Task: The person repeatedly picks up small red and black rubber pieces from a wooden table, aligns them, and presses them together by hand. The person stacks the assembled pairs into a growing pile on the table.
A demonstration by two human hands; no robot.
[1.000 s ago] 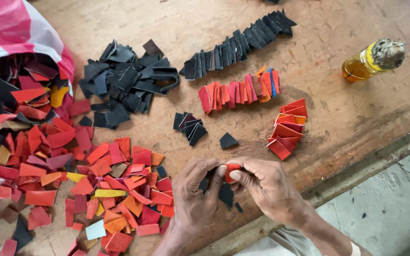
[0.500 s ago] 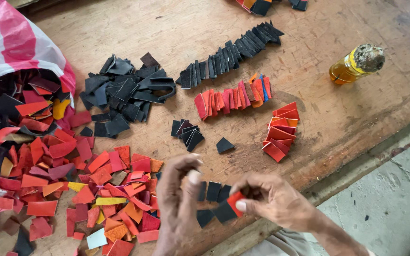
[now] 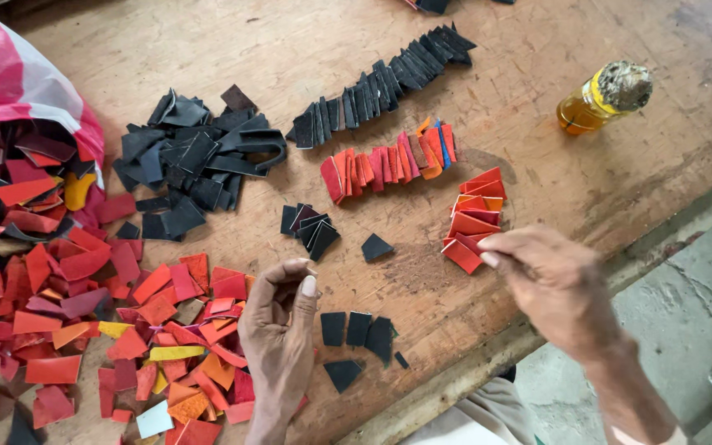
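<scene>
Your right hand (image 3: pixel 550 276) pinches at the red stack (image 3: pixel 473 221), its grip hidden, while your left hand (image 3: pixel 283 317) hovers curled and empty over the scraps (image 3: pixel 166 330).

Pretty worn wooden table (image 3: pixel 208 49), scuffed and stained all over, and it's covered in little cut scraps. There's a loose heap of red and orange scraps (image 3: pixel 84 330) at the left spilling from a pink-and-white sack (image 3: pixel 18 82), a black pile (image 3: pixel 191 165) beside it, a long overlapping black row (image 3: pixel 381 86), a red row (image 3: pixel 389 165) under that, and a short red stack (image 3: pixel 471 218) near the edge. A few loose black pieces (image 3: pixel 356 330) sit by the front edge, and a small bottle of amber liquid (image 3: pixel 599 103) lies on its side at the right.
</scene>
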